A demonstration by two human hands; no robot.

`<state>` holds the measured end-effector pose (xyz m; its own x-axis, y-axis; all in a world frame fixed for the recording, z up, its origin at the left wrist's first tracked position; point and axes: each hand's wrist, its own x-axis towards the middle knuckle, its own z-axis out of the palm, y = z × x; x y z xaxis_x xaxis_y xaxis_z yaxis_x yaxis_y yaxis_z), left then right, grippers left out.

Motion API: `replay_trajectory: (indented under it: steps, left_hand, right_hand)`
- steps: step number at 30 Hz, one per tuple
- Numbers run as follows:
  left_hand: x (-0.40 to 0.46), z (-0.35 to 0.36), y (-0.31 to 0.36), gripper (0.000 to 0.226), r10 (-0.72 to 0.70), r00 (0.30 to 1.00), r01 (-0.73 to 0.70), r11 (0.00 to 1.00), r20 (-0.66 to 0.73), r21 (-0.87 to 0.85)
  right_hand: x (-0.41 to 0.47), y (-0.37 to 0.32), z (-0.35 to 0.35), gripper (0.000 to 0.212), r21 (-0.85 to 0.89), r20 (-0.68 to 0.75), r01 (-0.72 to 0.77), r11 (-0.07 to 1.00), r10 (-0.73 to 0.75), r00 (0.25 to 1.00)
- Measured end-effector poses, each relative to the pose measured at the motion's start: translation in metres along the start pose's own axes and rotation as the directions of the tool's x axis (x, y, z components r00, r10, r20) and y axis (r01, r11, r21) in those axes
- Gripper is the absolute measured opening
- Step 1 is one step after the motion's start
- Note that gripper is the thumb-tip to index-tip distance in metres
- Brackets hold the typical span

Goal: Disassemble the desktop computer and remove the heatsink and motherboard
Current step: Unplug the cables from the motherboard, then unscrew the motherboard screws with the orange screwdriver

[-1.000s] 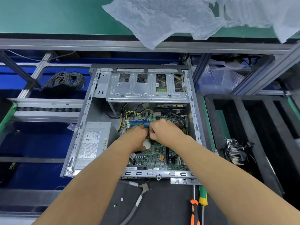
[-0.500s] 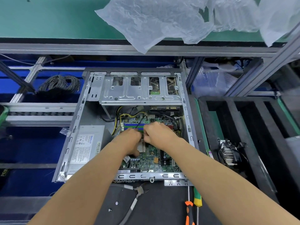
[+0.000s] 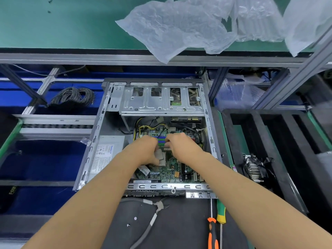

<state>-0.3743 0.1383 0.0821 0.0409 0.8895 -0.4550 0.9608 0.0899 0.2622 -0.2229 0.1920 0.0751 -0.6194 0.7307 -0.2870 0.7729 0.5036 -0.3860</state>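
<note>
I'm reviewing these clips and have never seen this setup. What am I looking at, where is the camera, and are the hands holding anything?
The camera sits on a person's head, looking down at their bare arms. Both hands reach into an open computer case. The left hand and right hand are curled over the green motherboard; what the fingers grip is hidden. A grey power supply sits at the case's left. On the dark mat lie pliers and two screwdrivers. The removed heatsink lies in the black tray to the right.

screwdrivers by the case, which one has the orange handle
The left of the two, the orange-and-black screwdriver, lying nearer the camera. The other, the green-and-yellow screwdriver, lies just right of it, closer to the computer case.
</note>
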Motion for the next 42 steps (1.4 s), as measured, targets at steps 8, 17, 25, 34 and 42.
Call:
replay_trajectory:
  steps: [8, 17, 25, 34, 42]
  left_hand:
    - [-0.042, -0.043, 0.036, 0.030, 0.123, 0.957, -0.172, 0.970, -0.264, -0.173]
    - [-0.072, -0.039, 0.112, 0.044, 0.346, 0.847, -0.406, 0.911, -0.404, -0.071]
    - [-0.081, 0.007, 0.165, 0.020, 0.348, 0.712, -0.575, 0.787, -0.610, -0.222]
    - [-0.105, 0.094, 0.213, 0.016, 0.534, 0.668, -0.704, 0.678, -0.517, -0.210]
    - [-0.083, 0.170, 0.170, 0.011, 0.141, 0.947, -0.254, 0.881, -0.289, -0.400]
  right_hand:
    - [-0.050, -0.010, -0.038, 0.045, 0.786, 0.077, -0.211, 0.581, 0.246, 0.966]
    - [-0.148, 0.022, -0.079, 0.040, 0.927, -0.043, -0.089, 0.366, 0.337, 0.941]
    - [-0.232, 0.127, -0.042, 0.010, 0.904, -0.089, -0.197, 0.380, 0.616, 0.782]
    - [-0.267, 0.172, 0.072, 0.014, 0.580, -0.373, -0.342, 0.739, 0.614, 0.696]
    - [-0.301, 0.186, 0.129, 0.019, 0.132, -0.616, -0.145, 0.981, 0.196, 0.763]
